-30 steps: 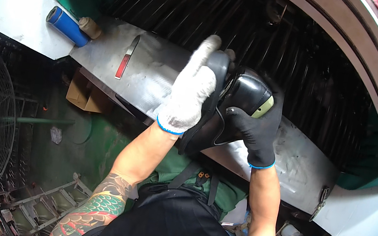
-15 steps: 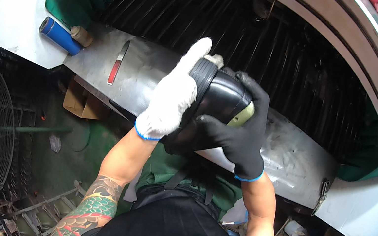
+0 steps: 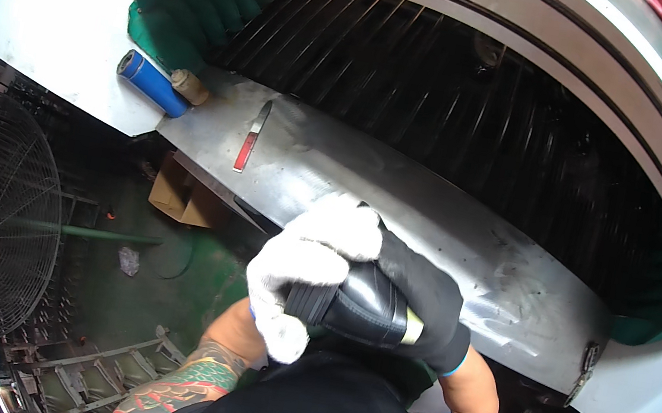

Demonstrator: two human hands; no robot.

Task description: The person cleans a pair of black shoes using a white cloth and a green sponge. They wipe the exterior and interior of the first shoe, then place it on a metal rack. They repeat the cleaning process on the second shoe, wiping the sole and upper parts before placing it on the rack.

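White knit fabric is covering the left hand [image 3: 309,260], which is curling over the left end of a black shoe-like piece [image 3: 371,305], one digit pointing down toward the body. Close-fitting dark cloth is wrapping the right hand [image 3: 425,297], its wrist bending so that the fingers are slanting along the piece's far side toward the white glove. Both hands are gripping the piece at the near edge of the metal tabletop [image 3: 511,280]. Its long axis is running roughly crosswise to the body, with the ribbed, matte end facing left and a pale yellow-green patch facing right; between them the rounded, seamed surface is shining. On the tabletop's left part, a red-handled knife [image 3: 251,141] is lying with its blade pointing away, while dark, glossy bars [image 3: 420,90] are running beyond the tabletop's far edge.
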